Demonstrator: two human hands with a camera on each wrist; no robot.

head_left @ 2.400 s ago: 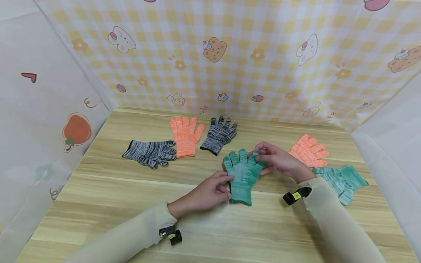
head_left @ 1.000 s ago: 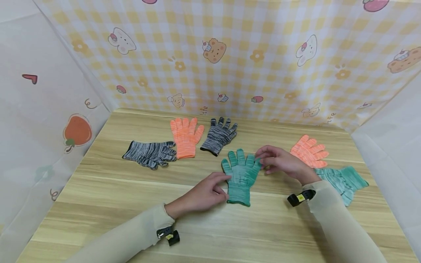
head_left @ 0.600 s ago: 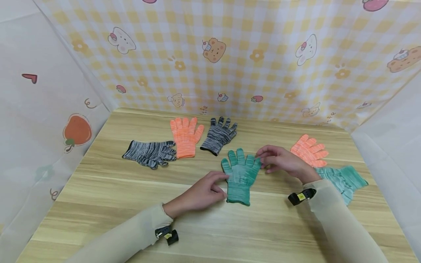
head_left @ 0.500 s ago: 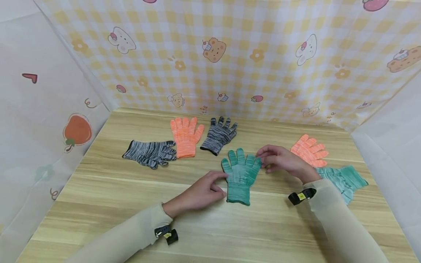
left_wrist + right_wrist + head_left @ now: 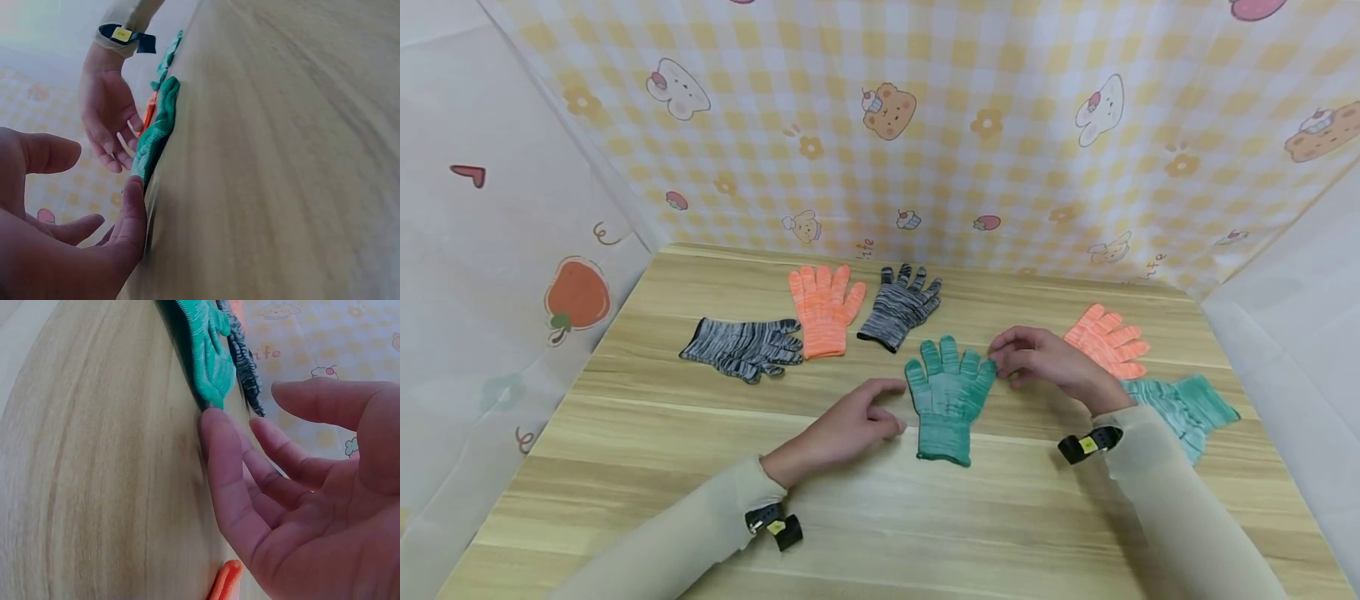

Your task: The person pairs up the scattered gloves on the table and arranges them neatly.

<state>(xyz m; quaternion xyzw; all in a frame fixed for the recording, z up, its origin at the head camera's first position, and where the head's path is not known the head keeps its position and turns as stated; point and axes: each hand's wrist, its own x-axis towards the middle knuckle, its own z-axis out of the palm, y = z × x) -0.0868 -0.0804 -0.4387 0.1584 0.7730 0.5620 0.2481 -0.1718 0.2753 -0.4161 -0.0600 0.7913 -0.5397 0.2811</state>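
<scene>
head: bright, diffuse | tabletop [image 5: 880, 529]: pale sheen, faint shadows | wrist views: dimmer, hazy

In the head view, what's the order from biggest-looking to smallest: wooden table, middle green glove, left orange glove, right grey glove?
1. Wooden table
2. Middle green glove
3. Left orange glove and right grey glove: too alike to rank

On my yellowish wood-grained table [image 5: 850, 542], the glove before me [image 5: 946, 400] is green with paler streaks, and towards the right edge lie a streaked orange glove [image 5: 1105, 343] and a whitish-green glove [image 5: 1187, 408] with a deeper green cuff. Nearer the far edge I see another orange glove [image 5: 824, 308] between two black-and-grey streaked gloves [image 5: 900, 308]. My sleeves [image 5: 677, 525] are cream, the backdrop [image 5: 940, 183] yellow-and-white check
</scene>
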